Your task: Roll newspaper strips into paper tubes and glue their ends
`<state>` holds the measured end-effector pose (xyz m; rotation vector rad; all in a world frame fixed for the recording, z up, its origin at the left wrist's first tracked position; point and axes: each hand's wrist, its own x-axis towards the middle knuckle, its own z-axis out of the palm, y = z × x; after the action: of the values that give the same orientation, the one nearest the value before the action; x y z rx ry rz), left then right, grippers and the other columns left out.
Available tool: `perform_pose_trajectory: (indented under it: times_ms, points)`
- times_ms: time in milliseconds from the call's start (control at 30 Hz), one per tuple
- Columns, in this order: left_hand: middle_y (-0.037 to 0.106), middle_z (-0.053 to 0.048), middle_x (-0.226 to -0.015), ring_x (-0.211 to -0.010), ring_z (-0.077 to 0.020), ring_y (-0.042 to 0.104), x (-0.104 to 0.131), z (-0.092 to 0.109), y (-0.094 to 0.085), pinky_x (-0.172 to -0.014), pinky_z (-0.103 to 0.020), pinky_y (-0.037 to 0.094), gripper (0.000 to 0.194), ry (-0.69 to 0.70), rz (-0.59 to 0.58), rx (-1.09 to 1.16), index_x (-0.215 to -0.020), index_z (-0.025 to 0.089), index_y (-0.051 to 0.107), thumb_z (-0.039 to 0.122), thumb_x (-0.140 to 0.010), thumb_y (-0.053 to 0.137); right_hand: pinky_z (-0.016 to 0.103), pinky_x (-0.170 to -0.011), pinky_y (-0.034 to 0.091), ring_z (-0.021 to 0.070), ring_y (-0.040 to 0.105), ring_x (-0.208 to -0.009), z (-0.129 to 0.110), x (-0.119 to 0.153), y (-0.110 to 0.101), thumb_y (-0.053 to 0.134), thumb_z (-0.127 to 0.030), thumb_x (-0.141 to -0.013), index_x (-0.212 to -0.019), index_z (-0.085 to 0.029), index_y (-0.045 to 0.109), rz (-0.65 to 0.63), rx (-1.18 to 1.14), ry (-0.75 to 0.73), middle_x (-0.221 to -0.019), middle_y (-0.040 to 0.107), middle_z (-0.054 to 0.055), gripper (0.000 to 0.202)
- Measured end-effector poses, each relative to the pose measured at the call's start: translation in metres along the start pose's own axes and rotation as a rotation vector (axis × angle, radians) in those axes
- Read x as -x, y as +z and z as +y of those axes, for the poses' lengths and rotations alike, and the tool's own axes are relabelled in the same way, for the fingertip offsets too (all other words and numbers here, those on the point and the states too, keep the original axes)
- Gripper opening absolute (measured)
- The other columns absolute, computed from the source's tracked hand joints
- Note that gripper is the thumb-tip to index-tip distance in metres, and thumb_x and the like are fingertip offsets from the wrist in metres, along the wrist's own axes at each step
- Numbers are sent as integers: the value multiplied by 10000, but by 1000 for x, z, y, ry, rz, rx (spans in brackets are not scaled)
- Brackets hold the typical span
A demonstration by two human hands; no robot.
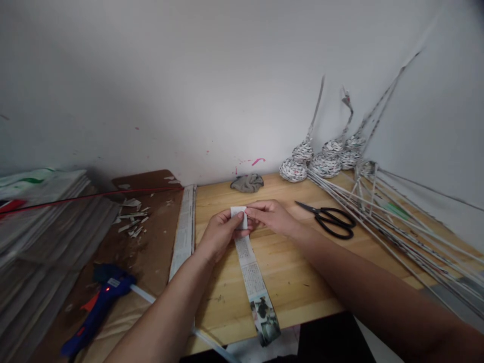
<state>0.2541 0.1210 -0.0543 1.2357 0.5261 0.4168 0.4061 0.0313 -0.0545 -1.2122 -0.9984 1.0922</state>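
A long narrow newspaper strip (254,280) lies on the wooden table (295,272), running from my hands toward the front edge and hanging over it. My left hand (219,234) and my right hand (270,217) both pinch the strip's far end, which is folded over into a small white flap between my fingertips. Black scissors (330,220) lie just right of my right hand.
Several rolled paper sticks (397,227) fan over the right side, with woven paper balls (321,161) at the wall. A grey rag (247,182) lies at the back. On the left sit a blue glue gun (100,305), paper scraps (132,217), a folded newspaper (184,232) and stacked papers (41,222).
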Motion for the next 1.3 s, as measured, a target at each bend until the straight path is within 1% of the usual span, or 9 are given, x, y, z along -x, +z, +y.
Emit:
perform_pose_trajectory:
  times_ms: [133, 200, 433, 633, 800, 900, 1000, 1133, 1300]
  points:
    - [717, -76, -779, -698, -146, 662, 0, 1, 1, -603, -219, 537, 342, 19, 37, -79, -949, 116, 709, 421, -794, 716, 245, -650, 497, 117, 615, -664, 6, -1, -3, 699, -463, -806, -938, -136, 753, -18, 71, -86, -742, 693, 24, 357]
    - [707, -68, -751, -683, -144, 653, 0, 1, 2, -584, -215, 528, 345, 21, 53, -110, -928, 117, 706, 432, -786, 717, 263, -672, 511, 137, 635, -691, 8, -1, -3, 682, -453, -823, -956, -142, 764, 0, 135, -120, -772, 714, 37, 348]
    - [709, -76, -732, -664, -148, 650, 0, 0, 2, -567, -222, 524, 356, 33, 69, -163, -912, 113, 698, 448, -791, 697, 264, -657, 519, 156, 657, -729, 6, 1, 0, 661, -413, -850, -965, -166, 782, 75, 303, -225, -824, 734, 53, 298]
    - [701, -72, -726, -666, -156, 654, 0, -1, 1, -564, -231, 530, 359, 37, 65, -194, -888, 119, 690, 465, -790, 694, 262, -670, 517, 151, 662, -746, 6, 0, -2, 681, -398, -836, -965, -168, 781, 68, 265, -190, -846, 742, 56, 282]
    - [700, -68, -721, -663, -151, 652, 0, -2, 0, -579, -234, 536, 346, 41, 64, -202, -875, 122, 690, 460, -798, 689, 262, -657, 513, 148, 656, -719, 5, 1, -1, 695, -400, -821, -919, -163, 781, 76, 237, -172, -800, 730, 48, 271]
    - [699, -67, -722, -662, -149, 651, 0, 0, 0, -570, -226, 530, 360, 38, 64, -198, -888, 123, 695, 471, -796, 693, 260, -666, 512, 144, 654, -723, 2, 1, -1, 674, -417, -837, -922, -154, 773, 28, 199, -178, -797, 725, 47, 294]
    - [696, -69, -726, -664, -149, 648, 1, 3, 0, -561, -220, 523, 379, 31, 56, -185, -899, 120, 701, 482, -788, 700, 253, -647, 507, 137, 651, -710, -3, 3, -2, 652, -453, -847, -946, -140, 756, -45, 120, -112, -790, 720, 47, 345]
    - [703, -82, -742, -670, -159, 656, 2, 3, 2, -561, -227, 525, 401, 20, 43, -176, -906, 115, 707, 490, -766, 719, 230, -591, 479, 113, 624, -639, -6, 4, -3, 687, -463, -814, -901, -129, 749, -43, 81, -69, -732, 707, 34, 351]
    - [711, -85, -734, -657, -160, 657, 3, 2, 3, -563, -233, 524, 375, 31, 45, -189, -877, 119, 701, 479, -773, 715, 248, -618, 487, 117, 622, -641, -5, 3, -2, 704, -439, -801, -896, -134, 756, -41, 88, -89, -729, 718, 36, 324]
